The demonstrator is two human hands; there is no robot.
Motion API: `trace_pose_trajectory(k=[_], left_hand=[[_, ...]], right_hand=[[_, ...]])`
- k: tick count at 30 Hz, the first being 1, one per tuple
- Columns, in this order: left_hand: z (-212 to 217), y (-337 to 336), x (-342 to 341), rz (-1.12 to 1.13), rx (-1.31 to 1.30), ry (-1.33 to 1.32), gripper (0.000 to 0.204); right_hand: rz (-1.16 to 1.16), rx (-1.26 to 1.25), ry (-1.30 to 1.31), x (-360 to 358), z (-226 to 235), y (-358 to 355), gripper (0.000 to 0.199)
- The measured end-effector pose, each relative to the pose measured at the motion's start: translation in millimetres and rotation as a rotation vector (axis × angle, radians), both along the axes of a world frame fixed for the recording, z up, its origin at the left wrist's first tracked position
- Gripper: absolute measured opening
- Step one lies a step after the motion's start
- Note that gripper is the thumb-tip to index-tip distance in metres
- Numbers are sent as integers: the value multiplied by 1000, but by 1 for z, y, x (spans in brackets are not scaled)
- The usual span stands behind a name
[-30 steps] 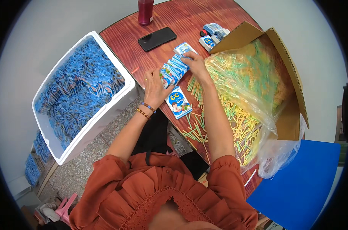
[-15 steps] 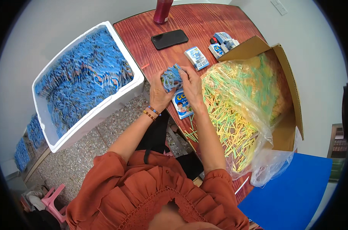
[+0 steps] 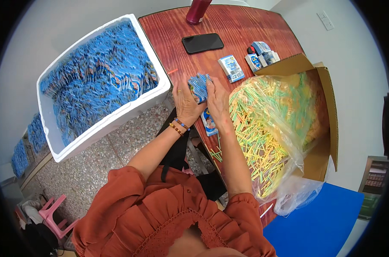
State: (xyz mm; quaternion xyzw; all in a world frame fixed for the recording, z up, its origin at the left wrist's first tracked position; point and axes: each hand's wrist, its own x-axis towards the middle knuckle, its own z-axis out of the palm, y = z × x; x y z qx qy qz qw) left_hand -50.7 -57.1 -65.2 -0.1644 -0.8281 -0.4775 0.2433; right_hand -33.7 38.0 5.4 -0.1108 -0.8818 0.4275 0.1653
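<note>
Between my two hands, above the near edge of the table, is a bundle of small blue patterned packets point(image 3: 198, 87) with zigzag edges. My left hand point(image 3: 187, 104) closes on its left side, while my right hand point(image 3: 217, 102) grips its right side. Below the right hand, a blue-and-white printed packet point(image 3: 209, 123) lies on the table, partly covered by that hand. Left of my hands stands a white foam box point(image 3: 130, 112) filled with rows of similar blue packets point(image 3: 100, 77). To the right, many thin yellow and green sticks point(image 3: 260, 150) lie in a clear plastic bag point(image 3: 293, 143).
The bag spills from an open cardboard box point(image 3: 327, 124) on the reddish wooden table point(image 3: 245, 25). Farther back are a black phone point(image 3: 203, 43), a dark red bottle point(image 3: 197, 13) and small blue-and-white boxes point(image 3: 231, 68). A blue sheet point(image 3: 314, 222) sits lower right, a pink stool point(image 3: 53, 214) lower left.
My hands have drawn in around the bundle, and its top face has turned. More of the printed packet below is covered. The whole view has shifted slightly.
</note>
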Motion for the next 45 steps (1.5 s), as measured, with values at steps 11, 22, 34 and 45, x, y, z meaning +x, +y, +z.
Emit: trace_pose_trajectory(k=[11, 22, 34, 45], left_hand=[[-11, -18, -15, -316, 165, -156, 94], [-6, -5, -19, -132, 109, -138, 85], [-7, -8, -22, -188, 53, -132, 102], [54, -103, -56, -220, 115, -8, 88]], right_hand=[[197, -264, -58, 3, -2, 4, 40], [166, 144, -88, -2, -3, -9, 49], [195, 197, -285, -27, 11, 2, 35], [177, 59, -161, -50, 57, -88, 43]])
